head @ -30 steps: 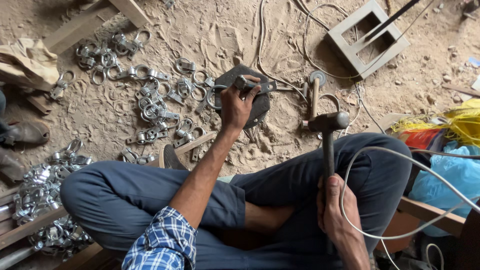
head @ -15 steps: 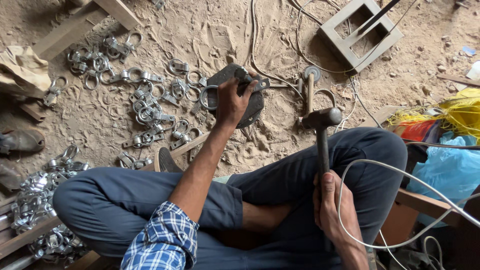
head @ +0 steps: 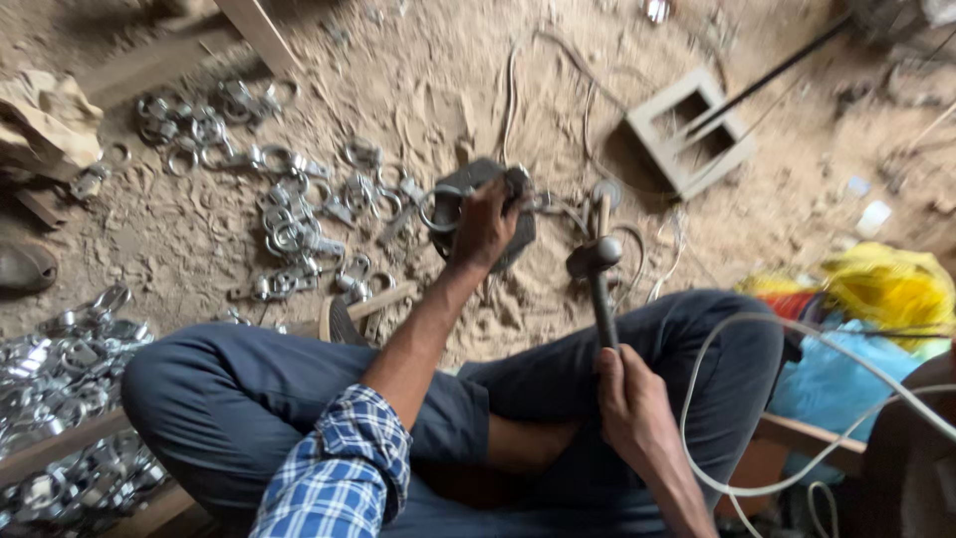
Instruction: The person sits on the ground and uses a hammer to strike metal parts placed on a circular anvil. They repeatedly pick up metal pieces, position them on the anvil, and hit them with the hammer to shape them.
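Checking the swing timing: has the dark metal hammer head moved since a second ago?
Cannot tell. The hammer head sits beside the dark anvil block much as before; the camera itself shifted.

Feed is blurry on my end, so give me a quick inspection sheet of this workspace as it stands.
Surface: sandy dirt floor, footprints in it.
Job's things: dark metal block on the floor; metal ring piece held on it; hammer raised beside it.
Clutter: loose metal rings scattered left; piled rings near the knee.
Hands: left hand on the ring piece; right hand grips the hammer handle.
Cables: white cable loops over the right leg.
Surroundings: grey hollow block, yellow bag, wooden plank.
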